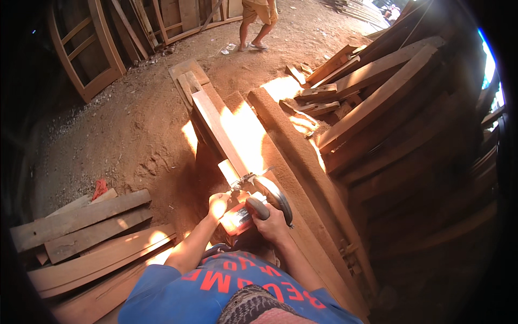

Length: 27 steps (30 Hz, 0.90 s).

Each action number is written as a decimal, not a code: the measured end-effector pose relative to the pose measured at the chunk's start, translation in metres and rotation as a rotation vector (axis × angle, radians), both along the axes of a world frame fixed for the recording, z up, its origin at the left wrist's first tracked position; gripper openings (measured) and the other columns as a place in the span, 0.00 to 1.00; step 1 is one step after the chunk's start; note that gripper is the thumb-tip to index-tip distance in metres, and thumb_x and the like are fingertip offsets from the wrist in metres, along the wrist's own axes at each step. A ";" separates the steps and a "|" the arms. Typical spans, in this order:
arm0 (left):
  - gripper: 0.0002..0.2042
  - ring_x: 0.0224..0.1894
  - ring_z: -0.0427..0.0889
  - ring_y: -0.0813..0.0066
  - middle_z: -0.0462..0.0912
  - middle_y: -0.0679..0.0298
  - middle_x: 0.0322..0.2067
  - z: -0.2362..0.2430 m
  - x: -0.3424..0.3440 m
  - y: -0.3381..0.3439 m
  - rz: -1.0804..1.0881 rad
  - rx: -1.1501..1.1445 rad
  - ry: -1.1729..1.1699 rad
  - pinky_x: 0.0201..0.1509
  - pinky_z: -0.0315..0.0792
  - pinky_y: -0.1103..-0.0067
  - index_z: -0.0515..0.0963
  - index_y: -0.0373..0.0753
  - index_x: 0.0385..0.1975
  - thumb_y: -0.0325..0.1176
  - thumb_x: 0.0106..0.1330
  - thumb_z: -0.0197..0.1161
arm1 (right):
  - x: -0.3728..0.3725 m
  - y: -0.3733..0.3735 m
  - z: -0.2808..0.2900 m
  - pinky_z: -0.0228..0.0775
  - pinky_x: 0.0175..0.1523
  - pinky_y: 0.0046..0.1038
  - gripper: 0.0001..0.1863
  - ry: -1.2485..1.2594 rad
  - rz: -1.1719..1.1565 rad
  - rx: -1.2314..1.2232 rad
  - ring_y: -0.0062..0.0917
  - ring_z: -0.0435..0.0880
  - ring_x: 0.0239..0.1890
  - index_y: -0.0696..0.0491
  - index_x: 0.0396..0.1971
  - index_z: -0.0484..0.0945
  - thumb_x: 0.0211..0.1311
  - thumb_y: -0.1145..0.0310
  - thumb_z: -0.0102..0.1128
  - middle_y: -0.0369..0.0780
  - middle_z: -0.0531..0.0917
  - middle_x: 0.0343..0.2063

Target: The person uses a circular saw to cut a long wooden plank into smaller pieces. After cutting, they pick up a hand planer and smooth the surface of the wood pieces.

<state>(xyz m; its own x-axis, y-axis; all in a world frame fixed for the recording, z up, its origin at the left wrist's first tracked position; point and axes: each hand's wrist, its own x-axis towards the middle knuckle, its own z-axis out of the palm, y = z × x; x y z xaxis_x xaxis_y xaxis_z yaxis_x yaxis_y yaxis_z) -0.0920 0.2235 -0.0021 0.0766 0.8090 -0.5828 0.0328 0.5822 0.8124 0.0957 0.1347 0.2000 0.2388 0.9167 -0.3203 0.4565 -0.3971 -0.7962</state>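
A circular saw (235, 218) with a red housing, a dark handle and a curved guard rests over a long sunlit board (216, 125) on stacked timber in the centre of the head view. My left hand (217, 207) is closed on the saw's left side, near its metal fittings and a short pale block (228, 171). My right hand (270, 222) grips the dark rear handle. The blade cannot be made out. A thick dusty beam (291, 146) runs along the right of the board.
Loose planks (81, 227) lie at lower left. Curved timbers and offcuts (372, 92) are piled on the right. Wooden frames (86, 48) lean at the upper left. A person's legs (258, 27) stand on the dirt floor (135, 113) beyond the timber.
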 end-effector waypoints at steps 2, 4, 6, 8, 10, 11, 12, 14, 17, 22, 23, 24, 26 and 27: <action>0.15 0.23 0.72 0.83 0.81 0.69 0.23 0.001 0.002 0.014 -0.006 0.007 0.013 0.29 0.66 0.81 0.84 0.34 0.29 0.40 0.73 0.64 | 0.000 0.009 0.002 0.79 0.48 0.38 0.16 -0.014 -0.009 -0.001 0.43 0.89 0.41 0.57 0.43 0.83 0.59 0.64 0.70 0.52 0.88 0.35; 0.15 0.26 0.75 0.82 0.83 0.67 0.25 -0.002 0.002 0.017 -0.005 -0.012 0.005 0.33 0.69 0.80 0.84 0.34 0.29 0.39 0.74 0.64 | 0.001 0.012 0.000 0.79 0.48 0.39 0.17 -0.023 -0.004 -0.007 0.44 0.89 0.41 0.58 0.43 0.83 0.59 0.63 0.70 0.53 0.88 0.35; 0.15 0.26 0.76 0.81 0.84 0.67 0.26 -0.005 0.002 0.021 0.009 -0.032 -0.036 0.34 0.71 0.80 0.84 0.33 0.29 0.38 0.74 0.63 | 0.001 0.017 -0.001 0.78 0.49 0.39 0.17 -0.034 0.007 -0.005 0.45 0.89 0.42 0.58 0.44 0.83 0.59 0.63 0.70 0.53 0.88 0.36; 0.14 0.27 0.77 0.81 0.84 0.67 0.26 -0.008 0.001 0.024 0.019 -0.045 -0.056 0.35 0.72 0.80 0.83 0.33 0.29 0.37 0.74 0.63 | 0.000 0.020 0.000 0.78 0.49 0.39 0.17 -0.042 0.014 -0.022 0.45 0.89 0.42 0.58 0.44 0.83 0.59 0.64 0.70 0.53 0.88 0.36; 0.14 0.27 0.78 0.81 0.84 0.66 0.27 -0.001 0.000 0.031 0.011 -0.045 -0.061 0.37 0.74 0.81 0.83 0.33 0.29 0.36 0.74 0.63 | -0.003 0.027 0.004 0.78 0.49 0.39 0.17 -0.045 0.008 -0.030 0.45 0.89 0.43 0.59 0.44 0.83 0.59 0.64 0.70 0.53 0.88 0.37; 0.13 0.28 0.78 0.81 0.84 0.67 0.27 -0.001 0.000 0.035 0.006 -0.048 -0.073 0.37 0.74 0.81 0.83 0.33 0.29 0.36 0.74 0.63 | -0.004 0.030 0.006 0.78 0.50 0.39 0.17 -0.041 0.002 -0.030 0.45 0.89 0.43 0.58 0.44 0.83 0.59 0.64 0.70 0.53 0.88 0.37; 0.13 0.29 0.79 0.82 0.84 0.67 0.28 -0.005 0.000 0.036 0.007 -0.047 -0.084 0.38 0.74 0.81 0.82 0.34 0.29 0.35 0.74 0.63 | -0.004 0.032 0.007 0.78 0.50 0.39 0.17 -0.037 0.002 -0.027 0.45 0.89 0.43 0.58 0.44 0.83 0.59 0.64 0.69 0.53 0.88 0.37; 0.12 0.30 0.79 0.82 0.84 0.67 0.28 -0.022 -0.007 0.042 0.016 -0.059 -0.123 0.39 0.74 0.82 0.82 0.34 0.29 0.34 0.74 0.62 | -0.008 0.038 0.011 0.78 0.50 0.43 0.18 -0.045 0.032 -0.027 0.50 0.87 0.45 0.59 0.44 0.83 0.61 0.60 0.67 0.56 0.87 0.37; 0.11 0.29 0.78 0.83 0.83 0.67 0.26 -0.039 -0.017 0.051 0.041 -0.082 -0.163 0.37 0.73 0.82 0.82 0.34 0.28 0.33 0.72 0.62 | -0.015 0.049 0.014 0.78 0.51 0.45 0.18 -0.032 0.054 -0.005 0.52 0.87 0.46 0.59 0.44 0.83 0.63 0.59 0.65 0.57 0.87 0.37; 0.11 0.25 0.76 0.83 0.83 0.68 0.24 -0.001 -0.013 0.060 0.039 0.024 -0.054 0.32 0.69 0.82 0.83 0.35 0.25 0.33 0.69 0.62 | -0.020 0.058 0.013 0.78 0.50 0.43 0.16 -0.030 0.022 0.023 0.50 0.87 0.45 0.58 0.44 0.83 0.61 0.63 0.66 0.55 0.87 0.38; 0.11 0.26 0.77 0.82 0.83 0.67 0.24 0.001 -0.016 0.065 0.014 0.028 -0.032 0.34 0.70 0.81 0.83 0.35 0.26 0.32 0.68 0.62 | -0.023 0.062 0.012 0.78 0.50 0.41 0.16 -0.039 0.019 0.021 0.47 0.88 0.44 0.57 0.44 0.84 0.60 0.64 0.67 0.53 0.88 0.38; 0.11 0.27 0.78 0.82 0.84 0.67 0.24 0.002 -0.018 0.069 -0.001 0.034 -0.012 0.35 0.71 0.81 0.83 0.34 0.26 0.32 0.68 0.62 | -0.023 0.064 0.011 0.78 0.50 0.39 0.16 -0.049 0.026 0.022 0.44 0.89 0.44 0.56 0.45 0.84 0.58 0.66 0.68 0.52 0.88 0.38; 0.11 0.28 0.79 0.80 0.85 0.66 0.25 0.004 -0.020 0.074 -0.011 0.049 0.000 0.37 0.73 0.80 0.84 0.33 0.27 0.32 0.68 0.62 | -0.023 0.069 0.011 0.78 0.50 0.39 0.16 -0.050 0.035 0.026 0.44 0.88 0.44 0.56 0.45 0.84 0.58 0.67 0.68 0.52 0.88 0.38; 0.11 0.29 0.80 0.80 0.85 0.65 0.25 0.004 -0.020 0.075 -0.006 0.057 -0.010 0.38 0.73 0.80 0.84 0.33 0.27 0.32 0.68 0.62 | -0.023 0.070 0.011 0.78 0.50 0.39 0.16 -0.051 0.038 0.027 0.44 0.88 0.44 0.56 0.46 0.83 0.58 0.67 0.68 0.52 0.88 0.38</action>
<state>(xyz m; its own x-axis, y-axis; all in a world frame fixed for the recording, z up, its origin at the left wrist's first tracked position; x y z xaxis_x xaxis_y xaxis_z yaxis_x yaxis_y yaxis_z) -0.1119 0.2986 0.0017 0.0867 0.8405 -0.5348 0.0277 0.5346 0.8446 0.0723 0.2050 0.2108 0.2191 0.9337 -0.2833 0.5109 -0.3571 -0.7819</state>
